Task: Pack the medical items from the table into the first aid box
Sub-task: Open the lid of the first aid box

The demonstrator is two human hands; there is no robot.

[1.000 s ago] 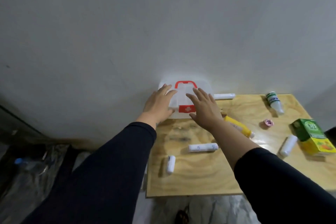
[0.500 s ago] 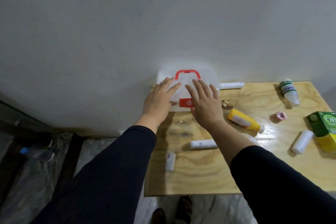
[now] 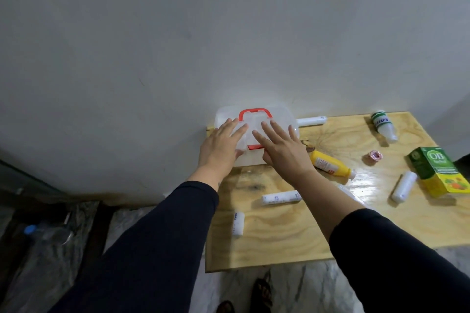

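A white first aid box (image 3: 282,119) with a red handle and red clasp stands closed at the back left of the wooden table (image 3: 292,234), against the wall. My left hand (image 3: 222,146) lies flat on its lid at the left, fingers spread. My right hand (image 3: 282,147) rests on the lid at the right, covering most of the clasp. Around the table lie a yellow bottle (image 3: 330,165), white bandage rolls (image 3: 279,198) (image 3: 237,223) (image 3: 404,190), a white tube (image 3: 311,121), a green-labelled bottle (image 3: 382,124), a pink tape roll (image 3: 376,157) and a green-yellow carton (image 3: 440,176).
A grey wall rises right behind the table. The floor at the left holds a plastic bottle with a blue cap (image 3: 38,232) among clear plastic sheeting. Sandalled feet (image 3: 262,292) show below the table's front edge.
Both hands have slid further onto the box lid and settled flat, the right one now over the clasp. The view has shifted a little so the table sits lower right.
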